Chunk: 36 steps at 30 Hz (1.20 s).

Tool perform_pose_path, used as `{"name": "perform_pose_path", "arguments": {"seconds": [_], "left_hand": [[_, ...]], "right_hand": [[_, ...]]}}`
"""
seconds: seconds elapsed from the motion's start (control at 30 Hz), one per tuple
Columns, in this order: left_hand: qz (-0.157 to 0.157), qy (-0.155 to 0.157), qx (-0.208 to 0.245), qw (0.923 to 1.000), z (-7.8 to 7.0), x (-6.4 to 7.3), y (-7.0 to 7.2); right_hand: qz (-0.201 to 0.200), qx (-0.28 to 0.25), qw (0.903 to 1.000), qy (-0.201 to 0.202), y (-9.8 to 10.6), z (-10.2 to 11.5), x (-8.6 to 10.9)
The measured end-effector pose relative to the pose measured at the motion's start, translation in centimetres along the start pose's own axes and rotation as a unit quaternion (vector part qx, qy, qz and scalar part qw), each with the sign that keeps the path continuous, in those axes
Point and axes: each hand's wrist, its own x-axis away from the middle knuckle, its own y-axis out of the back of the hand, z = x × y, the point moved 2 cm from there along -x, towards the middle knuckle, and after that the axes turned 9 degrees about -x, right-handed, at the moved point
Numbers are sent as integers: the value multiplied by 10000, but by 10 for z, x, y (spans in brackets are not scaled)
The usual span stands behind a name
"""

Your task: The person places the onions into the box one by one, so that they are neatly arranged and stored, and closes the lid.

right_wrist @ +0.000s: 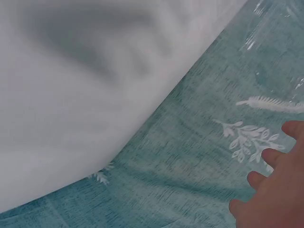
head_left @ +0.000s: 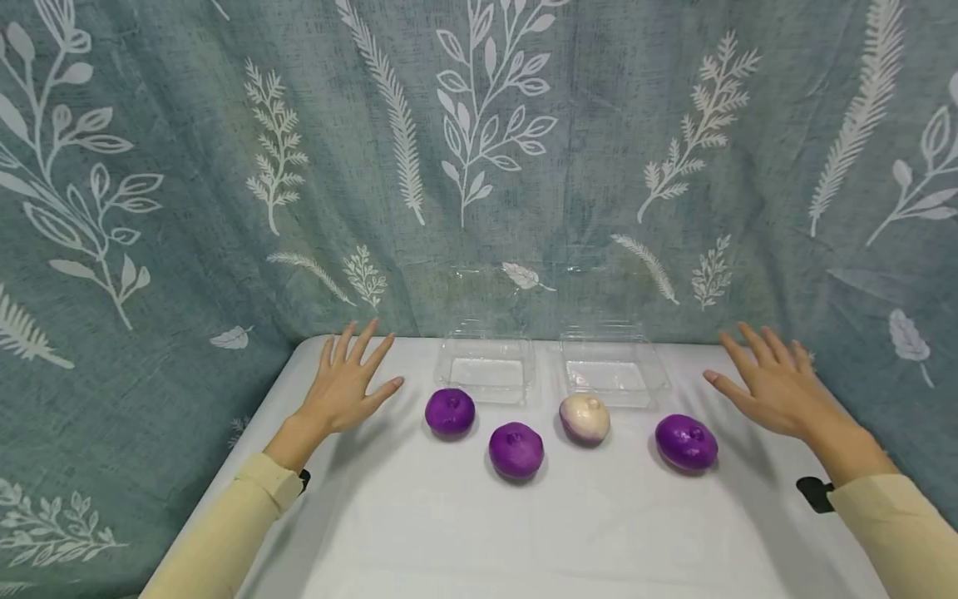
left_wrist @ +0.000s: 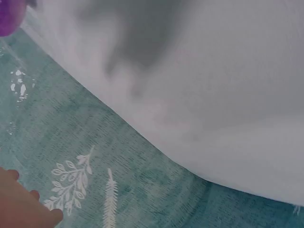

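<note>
My left hand (head_left: 343,389) hovers over the left side of the white table, its fingers spread and nothing in it. On the other side my right hand (head_left: 778,391) is held the same way, also holding nothing. Between them lie three glossy purple, turnip-like vegetables: one at left (head_left: 451,412), one at centre (head_left: 516,450) and one at right (head_left: 686,443), closest to the right hand. A cream one with a purple tinge (head_left: 585,418) sits among them. Behind stand two clear plastic boxes, a left box (head_left: 443,366) and a right box (head_left: 659,374), lids raised.
The white table (head_left: 449,532) has its far edge against a blue-green curtain (head_left: 569,183) printed with white leaves. In the left wrist view, part of a purple vegetable (left_wrist: 10,16) shows at the top corner. Both hands cast shadows on the tabletop.
</note>
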Motion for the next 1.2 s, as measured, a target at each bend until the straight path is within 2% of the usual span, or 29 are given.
{"name": "perform_pose_path", "arguments": {"seconds": [0.13,0.27,0.4,0.5,0.6,0.77,0.83,0.97,1.07,1.2], "left_hand": [[-288,-105,206,9993,-7,0,4],[-565,-84,523,9970,-11,0,5],[-809,12,973,9920,-15,-1,5],[-795,96,1463,9860,-19,-1,5],[-663,242,2119,9747,-23,-1,6],[-611,403,3060,9492,-29,-4,8],[-620,401,3291,9414,-31,-6,9],[-515,458,3562,9319,-32,-8,7],[-309,623,3799,9224,-32,-8,5],[-28,875,4138,9061,-32,-8,4]], "right_hand": [[-270,93,9992,265,0,12,5],[-345,139,9983,440,0,23,9],[-323,91,9977,589,-1,31,11],[-375,19,9961,801,0,39,15],[-422,-60,9936,1045,0,50,17],[-380,-272,9908,1270,-3,65,17],[-362,-354,9900,1314,-3,69,17],[-386,-474,9883,1398,-4,78,19],[-393,-677,9870,1405,-5,84,20],[-464,-1003,9842,1381,-8,93,22]]}}
